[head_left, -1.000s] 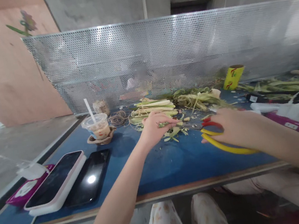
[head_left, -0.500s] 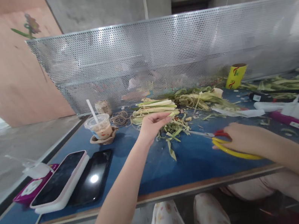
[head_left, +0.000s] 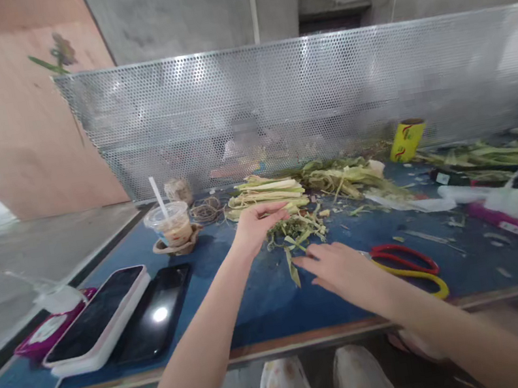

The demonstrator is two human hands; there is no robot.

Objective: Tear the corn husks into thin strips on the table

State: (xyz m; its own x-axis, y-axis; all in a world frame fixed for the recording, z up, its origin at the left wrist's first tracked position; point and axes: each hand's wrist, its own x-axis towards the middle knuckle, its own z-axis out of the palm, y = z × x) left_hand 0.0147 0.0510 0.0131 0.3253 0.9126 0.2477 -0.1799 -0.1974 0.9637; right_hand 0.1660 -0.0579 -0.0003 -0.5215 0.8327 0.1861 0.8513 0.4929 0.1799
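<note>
My left hand (head_left: 254,223) hovers palm-up with loosely curled, parted fingers over a small heap of green leaf scraps (head_left: 296,233) on the blue table (head_left: 265,292); nothing is in it. My right hand (head_left: 341,266) stretches flat and open toward the same scraps, its fingertips near a long green strip (head_left: 294,270). The red and yellow scissors (head_left: 407,263) lie on the table just right of that hand. Behind the scraps lies a bundle of pale leaf strips (head_left: 266,193).
Two phones (head_left: 95,312) (head_left: 152,310) lie at the front left beside a magenta box (head_left: 46,329). A plastic cup with a straw (head_left: 168,223), twine (head_left: 206,210), a yellow roll (head_left: 405,139) and more leaves (head_left: 485,155) sit further back. A perforated metal screen (head_left: 302,97) backs the table.
My right hand set the scissors down on the table and moved left toward the scraps. My left hand let go of the scraps, opened and lifted slightly.
</note>
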